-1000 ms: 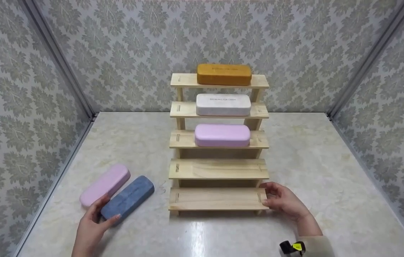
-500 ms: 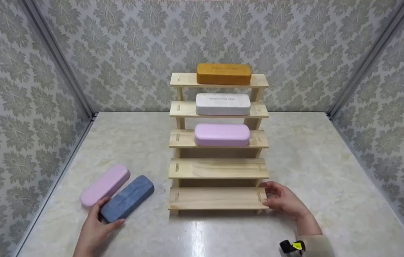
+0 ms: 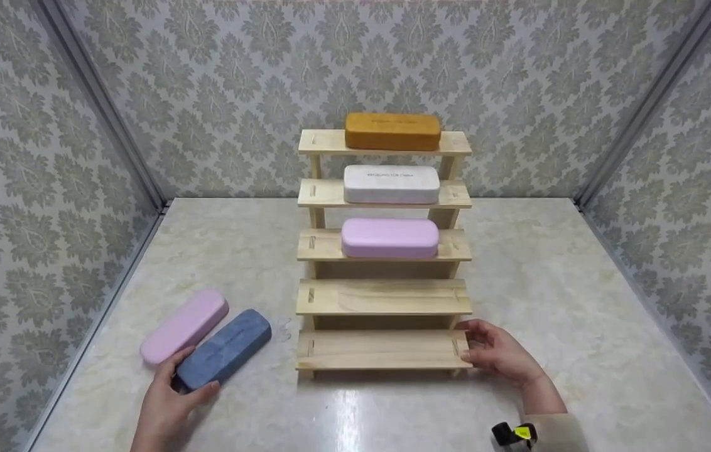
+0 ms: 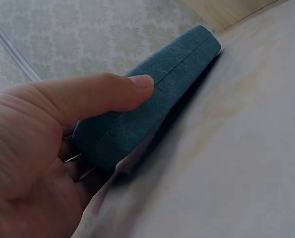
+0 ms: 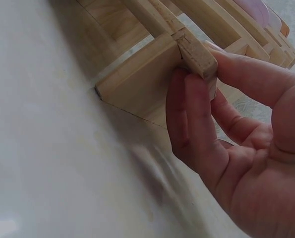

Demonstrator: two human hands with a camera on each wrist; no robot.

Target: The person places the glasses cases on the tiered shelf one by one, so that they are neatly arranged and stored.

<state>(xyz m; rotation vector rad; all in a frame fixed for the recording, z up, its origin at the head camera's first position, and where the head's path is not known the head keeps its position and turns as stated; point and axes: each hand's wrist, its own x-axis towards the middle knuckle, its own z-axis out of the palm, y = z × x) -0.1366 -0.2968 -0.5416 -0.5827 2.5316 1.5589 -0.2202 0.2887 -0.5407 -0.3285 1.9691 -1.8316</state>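
Note:
My left hand holds the near end of a blue glasses case, thumb along one long side and fingers at the other. In the left wrist view the thumb presses on the case's seamed side; the fingertips are hidden behind it. Close beside it lies a pink glasses case on the table. At the right end of the stepped wooden rack's lowest shelf, my right hand pinches the board. The right wrist view shows its thumb above the shelf end and fingers curled under it.
Three more cases stand on the rack's upper shelves: an orange one on top, a white one below, then a pink one. The two lowest shelves are bare wood. Patterned wall panels enclose the marbled table.
My left thumb has slid off the top edge of the blue case to its side, and the hand has shifted slightly right. The case and my right hand stay about where they were.

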